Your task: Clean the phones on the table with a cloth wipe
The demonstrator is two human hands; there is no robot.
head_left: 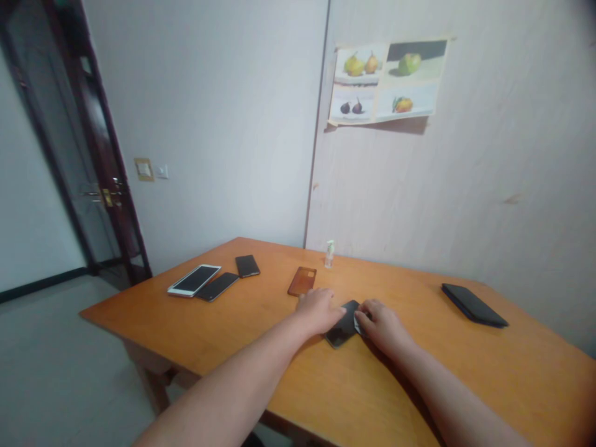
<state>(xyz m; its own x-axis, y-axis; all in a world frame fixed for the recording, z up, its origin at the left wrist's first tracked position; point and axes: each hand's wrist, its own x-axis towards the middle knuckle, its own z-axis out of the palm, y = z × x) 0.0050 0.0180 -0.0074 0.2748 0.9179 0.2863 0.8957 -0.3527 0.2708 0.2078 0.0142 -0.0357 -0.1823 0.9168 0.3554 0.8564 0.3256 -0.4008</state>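
Observation:
A dark smartphone [343,329] lies on the wooden table between my two hands, screen up. My left hand [317,310] is at its left edge, the thumb over the side of the screen and the fingers partly hidden, holding it against the table. Pinched in my right hand [380,324] is a small white wipe [357,324], mostly covered by the fingers, at the phone's right edge. Just beyond my left hand lies a brown phone case [302,281]. A small clear pump bottle [329,256] with a pale green top stands upright behind it.
At the left of the table [251,323] lie a white tablet [194,280], a dark phone [218,287] touching or close to it, and another dark phone [247,266]. A black folder-like case [474,305] rests at the right. The wall [233,124] borders the table's far side.

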